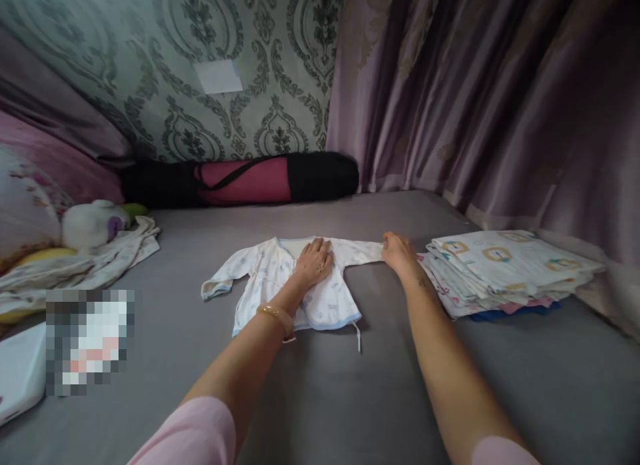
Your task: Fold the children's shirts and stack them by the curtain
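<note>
A small white baby shirt with pale blue trim and a faint print lies spread on the grey sheet, a tie string trailing from its lower right hem. My left hand rests flat on its upper chest, fingers stretched out. At the end of the right sleeve, my right hand pinches the cuff, and that sleeve is drawn out straight. The left sleeve bends downward on the sheet. My left palm covers part of the shirt front.
A stack of folded printed cloths sits right of my right hand. Against the wall lies a long black and red bag. At left are a plush toy, a crumpled printed cloth and a white object at the edge.
</note>
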Action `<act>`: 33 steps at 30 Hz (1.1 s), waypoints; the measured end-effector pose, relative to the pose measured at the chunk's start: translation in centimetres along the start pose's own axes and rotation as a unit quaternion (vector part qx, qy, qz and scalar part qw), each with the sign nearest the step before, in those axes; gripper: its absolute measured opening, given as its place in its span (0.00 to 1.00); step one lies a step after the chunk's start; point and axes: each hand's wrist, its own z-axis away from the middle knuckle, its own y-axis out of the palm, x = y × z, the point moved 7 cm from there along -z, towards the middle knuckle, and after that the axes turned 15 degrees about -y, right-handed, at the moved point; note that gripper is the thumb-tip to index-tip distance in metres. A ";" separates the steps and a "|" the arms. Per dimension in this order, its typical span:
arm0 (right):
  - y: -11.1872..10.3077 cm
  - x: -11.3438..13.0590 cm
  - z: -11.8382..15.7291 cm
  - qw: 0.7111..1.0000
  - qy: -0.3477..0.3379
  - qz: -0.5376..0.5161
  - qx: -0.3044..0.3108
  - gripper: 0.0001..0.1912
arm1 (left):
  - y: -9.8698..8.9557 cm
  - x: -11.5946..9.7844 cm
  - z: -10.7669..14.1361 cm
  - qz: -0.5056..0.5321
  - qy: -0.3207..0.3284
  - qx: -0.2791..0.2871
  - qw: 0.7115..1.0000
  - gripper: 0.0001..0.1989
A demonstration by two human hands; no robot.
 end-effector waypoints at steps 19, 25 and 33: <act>6.3 10.7 -0.1 0.963 -0.259 -0.035 0.059 0.30 | 1.4 -0.1 -1.0 0.023 0.008 0.050 0.998 0.26; 7.3 9.9 -0.4 0.965 -0.250 -0.003 0.082 0.31 | -3.9 5.1 -0.8 0.186 -0.008 -0.009 0.982 0.21; 7.4 10.3 -0.8 0.966 -0.238 0.021 0.101 0.31 | -10.6 24.0 9.5 0.171 -0.355 -0.053 0.918 0.22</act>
